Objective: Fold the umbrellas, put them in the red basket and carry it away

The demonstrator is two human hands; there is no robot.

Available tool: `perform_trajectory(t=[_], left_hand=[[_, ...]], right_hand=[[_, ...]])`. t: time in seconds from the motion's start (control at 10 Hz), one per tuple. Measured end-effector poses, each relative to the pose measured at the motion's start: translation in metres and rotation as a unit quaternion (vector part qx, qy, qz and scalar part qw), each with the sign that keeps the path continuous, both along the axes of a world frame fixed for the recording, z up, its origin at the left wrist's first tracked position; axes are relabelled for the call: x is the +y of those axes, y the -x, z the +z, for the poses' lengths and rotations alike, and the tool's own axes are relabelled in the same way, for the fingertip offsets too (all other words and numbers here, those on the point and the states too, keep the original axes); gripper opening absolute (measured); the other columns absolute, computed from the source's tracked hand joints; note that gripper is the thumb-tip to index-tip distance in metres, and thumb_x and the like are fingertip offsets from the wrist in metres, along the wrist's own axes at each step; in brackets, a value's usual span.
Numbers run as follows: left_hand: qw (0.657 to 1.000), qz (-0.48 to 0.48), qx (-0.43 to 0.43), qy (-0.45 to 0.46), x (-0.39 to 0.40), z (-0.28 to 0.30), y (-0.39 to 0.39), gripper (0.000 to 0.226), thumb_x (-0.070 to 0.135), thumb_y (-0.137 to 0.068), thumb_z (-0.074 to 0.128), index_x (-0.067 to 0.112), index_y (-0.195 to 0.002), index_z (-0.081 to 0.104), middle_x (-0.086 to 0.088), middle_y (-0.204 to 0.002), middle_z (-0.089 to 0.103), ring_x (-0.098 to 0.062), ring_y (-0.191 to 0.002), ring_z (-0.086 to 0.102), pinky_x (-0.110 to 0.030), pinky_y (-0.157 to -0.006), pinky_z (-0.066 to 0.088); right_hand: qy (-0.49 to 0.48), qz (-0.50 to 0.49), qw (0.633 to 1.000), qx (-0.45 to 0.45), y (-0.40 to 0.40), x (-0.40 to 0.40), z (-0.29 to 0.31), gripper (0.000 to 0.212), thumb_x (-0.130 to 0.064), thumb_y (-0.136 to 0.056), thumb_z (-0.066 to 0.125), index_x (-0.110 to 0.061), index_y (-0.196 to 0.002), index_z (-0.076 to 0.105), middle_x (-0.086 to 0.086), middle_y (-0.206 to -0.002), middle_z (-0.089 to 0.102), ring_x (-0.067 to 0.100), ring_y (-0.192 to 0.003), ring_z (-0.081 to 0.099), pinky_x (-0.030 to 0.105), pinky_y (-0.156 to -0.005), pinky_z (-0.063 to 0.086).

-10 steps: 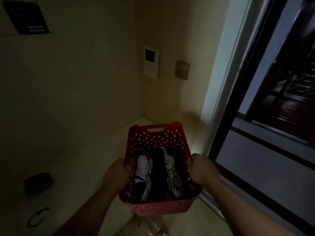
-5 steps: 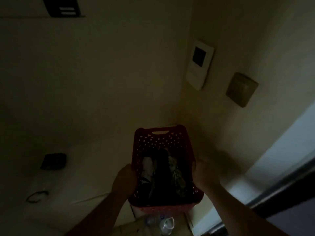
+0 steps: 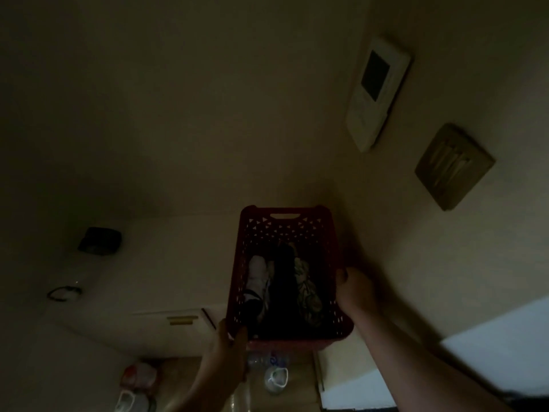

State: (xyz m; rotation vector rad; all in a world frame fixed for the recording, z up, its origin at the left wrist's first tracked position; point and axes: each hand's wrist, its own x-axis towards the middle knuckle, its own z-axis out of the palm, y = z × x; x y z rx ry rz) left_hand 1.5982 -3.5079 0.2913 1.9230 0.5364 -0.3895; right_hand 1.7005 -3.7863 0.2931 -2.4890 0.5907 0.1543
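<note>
From the head camera I see the red basket point(image 3: 285, 263) held up in dim light near the room corner, its perforated walls dotted with small triangular holes and a slot handle at the far end. Inside lie three folded umbrellas side by side: a white one point(image 3: 257, 278) on the left, a dark one point(image 3: 283, 281) in the middle, a pale patterned one point(image 3: 307, 289) on the right. My left hand point(image 3: 230, 349) grips the near-left corner of the rim, fingers curled over it; my right hand point(image 3: 355, 289) clasps the right rim. The far end sits close to the wall, and the right wall with its intercom panel point(image 3: 377, 90) is just beside the basket. A countertop point(image 3: 166, 263) stretches left.
</note>
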Motion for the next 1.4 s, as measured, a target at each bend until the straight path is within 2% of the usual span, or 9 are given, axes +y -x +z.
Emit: perform_trajectory(t=[0.2, 0.4, 0.5, 0.8, 0.9, 1.1, 1.2, 1.3, 1.4], left_hand=[[0.994, 0.107, -0.015, 0.035, -0.022, -0.012, 0.013, 0.035, 0.036, -0.107, 0.052, 0.039, -0.141, 0.045, -0.002, -0.109, 0.076, -0.026, -0.088, 0.076, -0.052, -0.083, 0.064], [0.996, 0.045, -0.071, -0.004, -0.021, -0.003, 0.026, 0.051, 0.031, -0.104, 0.061, 0.049, -0.144, 0.035, 0.01, -0.101, 0.074, -0.012, -0.079, 0.075, -0.037, -0.071, 0.062], [0.995, -0.01, -0.096, -0.036, -0.017, 0.005, 0.028, 0.071, 0.024, -0.1, 0.07, 0.033, -0.159, 0.032, 0.018, -0.094, 0.069, 0.001, -0.076, 0.068, -0.014, -0.061, 0.048], [0.993, 0.021, -0.118, -0.012, -0.035, 0.003, -0.01, 0.066, 0.019, -0.1, 0.066, 0.031, -0.155, 0.032, 0.009, -0.126, 0.061, -0.011, -0.101, 0.062, -0.034, -0.083, 0.051], [0.994, -0.02, -0.104, -0.008, -0.053, -0.001, -0.04, 0.079, 0.012, -0.101, 0.061, 0.036, -0.161, 0.016, 0.004, -0.135, 0.062, -0.019, -0.108, 0.066, -0.046, -0.093, 0.058], [0.975, -0.179, -0.132, -0.032, -0.055, -0.003, -0.061, 0.105, 0.003, -0.095, 0.063, 0.034, -0.168, -0.006, 0.008, -0.177, 0.006, -0.024, -0.157, 0.027, -0.038, -0.121, 0.039], [0.973, -0.168, -0.141, -0.077, -0.055, -0.002, -0.054, 0.084, 0.008, -0.1, 0.062, 0.028, -0.169, 0.017, 0.003, -0.17, 0.03, -0.018, -0.148, 0.042, -0.015, -0.108, 0.034], [0.987, -0.101, -0.112, -0.053, -0.049, -0.002, -0.049, 0.046, 0.009, -0.103, 0.058, 0.036, -0.141, 0.059, 0.009, -0.122, 0.071, 0.008, -0.094, 0.067, -0.002, -0.072, 0.045], [0.993, -0.085, -0.081, 0.003, -0.032, -0.018, -0.028, 0.035, 0.004, -0.103, 0.057, 0.032, -0.118, 0.07, 0.005, -0.101, 0.075, 0.001, -0.077, 0.069, -0.008, -0.061, 0.049]], right_hand=[[-0.11, -0.027, 0.99, -0.088, 0.083, 0.01, 0.001, 0.035, -0.029, -0.106, 0.054, -0.029, -0.141, 0.057, -0.008, -0.115, 0.068, 0.019, -0.109, 0.067, 0.031, -0.081, 0.048], [-0.192, -0.017, 0.98, -0.041, 0.158, 0.029, -0.025, 0.046, -0.046, -0.102, 0.054, -0.033, -0.145, 0.048, -0.013, -0.101, 0.065, 0.002, -0.076, 0.063, 0.02, -0.074, 0.05], [-0.193, 0.01, 0.979, -0.062, 0.163, 0.035, -0.025, 0.06, -0.048, -0.096, 0.061, -0.041, -0.146, 0.029, -0.009, -0.093, 0.064, 0.0, -0.065, 0.062, 0.011, -0.061, 0.044], [-0.112, -0.039, 0.992, -0.047, 0.108, 0.023, -0.023, 0.048, -0.061, -0.096, 0.055, -0.022, -0.124, 0.06, -0.014, -0.101, 0.069, 0.007, -0.085, 0.068, 0.031, -0.073, 0.057], [-0.157, -0.084, 0.983, -0.052, 0.072, 0.018, -0.02, 0.047, -0.046, -0.101, 0.061, -0.018, -0.138, 0.056, 0.004, -0.123, 0.072, 0.025, -0.106, 0.07, 0.047, -0.089, 0.059], [-0.207, -0.026, 0.978, -0.019, 0.045, 0.024, 0.004, 0.072, -0.024, -0.106, 0.056, -0.036, -0.166, 0.017, 0.006, -0.15, 0.056, 0.03, -0.13, 0.058, 0.034, -0.095, 0.049], [-0.21, 0.004, 0.977, -0.026, 0.049, 0.032, 0.007, 0.075, -0.02, -0.105, 0.056, -0.039, -0.165, 0.015, 0.005, -0.152, 0.054, 0.025, -0.126, 0.059, 0.032, -0.094, 0.049], [-0.211, 0.014, 0.977, -0.019, 0.057, 0.035, 0.008, 0.073, -0.017, -0.103, 0.059, -0.036, -0.164, 0.022, 0.003, -0.148, 0.057, 0.011, -0.102, 0.06, 0.024, -0.081, 0.049], [-0.193, 0.029, 0.981, -0.007, 0.073, 0.038, 0.001, 0.07, -0.021, -0.101, 0.06, -0.039, -0.161, 0.028, -0.004, -0.149, 0.055, 0.014, -0.106, 0.066, 0.026, -0.079, 0.053]])
